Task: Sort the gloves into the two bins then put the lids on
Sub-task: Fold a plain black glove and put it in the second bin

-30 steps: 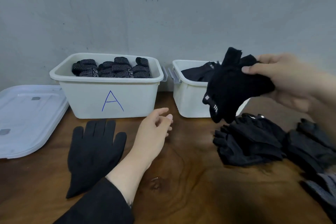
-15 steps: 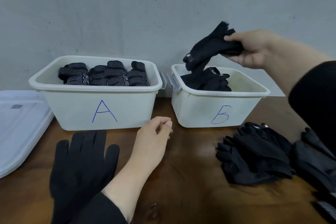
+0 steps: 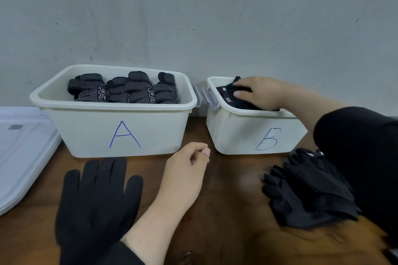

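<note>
Lid: a white lid lies flat on the table at the far left, beside bin A, not yet on any bin. Only this one lid can be made out; whether a second sits under it cannot be told.

Bin A: open, marked with a blue A, holding a row of dotted gloves packed upright along the back.

Plain glove: one black glove lies flat and spread on the table just in front of bin A, unsorted, with nothing holding it.

Left hand: rests on the table between the plain glove and bin B, fingers loosely curled, its grip empty.

Bin B: open, marked with a blue B, with plain black gloves inside.

Right hand: reaches over the rim into bin B, fingers laid across the top black glove; it appears to be pressing or setting it down. Whether the grip has let go cannot be told.

Glove pile: a heap of black gloves sits on the table in front of bin B, partly hidden by the right sleeve, waiting to be sorted.

Progress: roughly midway by my judgement. Both bins are partly filled; the pile and the single glove remain, and both lids are still to go on.
</note>
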A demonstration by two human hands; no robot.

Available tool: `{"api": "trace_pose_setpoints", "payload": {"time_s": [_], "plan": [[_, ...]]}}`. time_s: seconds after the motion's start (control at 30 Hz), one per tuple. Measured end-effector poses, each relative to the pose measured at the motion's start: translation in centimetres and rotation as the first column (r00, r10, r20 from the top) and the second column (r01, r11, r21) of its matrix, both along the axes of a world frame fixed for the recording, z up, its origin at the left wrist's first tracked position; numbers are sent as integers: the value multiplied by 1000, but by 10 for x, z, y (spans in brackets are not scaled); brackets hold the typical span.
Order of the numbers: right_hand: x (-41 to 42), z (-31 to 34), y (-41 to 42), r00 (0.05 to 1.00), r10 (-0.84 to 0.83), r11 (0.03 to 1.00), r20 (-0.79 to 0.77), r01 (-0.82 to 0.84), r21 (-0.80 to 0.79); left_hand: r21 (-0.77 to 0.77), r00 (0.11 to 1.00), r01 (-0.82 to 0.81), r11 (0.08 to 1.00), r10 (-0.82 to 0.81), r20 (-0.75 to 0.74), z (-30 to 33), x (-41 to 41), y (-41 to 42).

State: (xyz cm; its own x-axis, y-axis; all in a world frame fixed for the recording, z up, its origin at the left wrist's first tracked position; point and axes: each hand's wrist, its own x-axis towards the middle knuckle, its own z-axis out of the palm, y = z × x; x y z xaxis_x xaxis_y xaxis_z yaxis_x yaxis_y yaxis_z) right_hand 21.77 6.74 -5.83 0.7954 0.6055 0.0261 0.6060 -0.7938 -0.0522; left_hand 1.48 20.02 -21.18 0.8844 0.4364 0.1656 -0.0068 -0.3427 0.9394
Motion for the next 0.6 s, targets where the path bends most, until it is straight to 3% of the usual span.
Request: {"api": "trace_pose_setpoints", "payload": {"time_s": [0.13,0.2,0.33,0.47,0.53,0.6], "plan": [[10,-6,2,998,-43,991,-49,36,-131,8,1000,5,1000,-5,-8,1,0,0],[9,-6,3,998,-29,993,-47,23,-112,20,1000,4,1000,-4,-13,0,0,1],[-1,1,-2,997,-31,987,64,20,162,47,1000,5,999,-5,-10,1,0,1],[-40,10,-24,978,-42,820,205,-83,567,107,1000,17,994,-15,-15,1,-2,2],[-70,5,-45,970,-52,738,236,-122,664,165,999,33,986,-28,-36,2,-3,-1],[-99,-9,-73,973,-70,720,221,-104,686,231,997,53,972,-40,-61,3,-4,-5]]}}
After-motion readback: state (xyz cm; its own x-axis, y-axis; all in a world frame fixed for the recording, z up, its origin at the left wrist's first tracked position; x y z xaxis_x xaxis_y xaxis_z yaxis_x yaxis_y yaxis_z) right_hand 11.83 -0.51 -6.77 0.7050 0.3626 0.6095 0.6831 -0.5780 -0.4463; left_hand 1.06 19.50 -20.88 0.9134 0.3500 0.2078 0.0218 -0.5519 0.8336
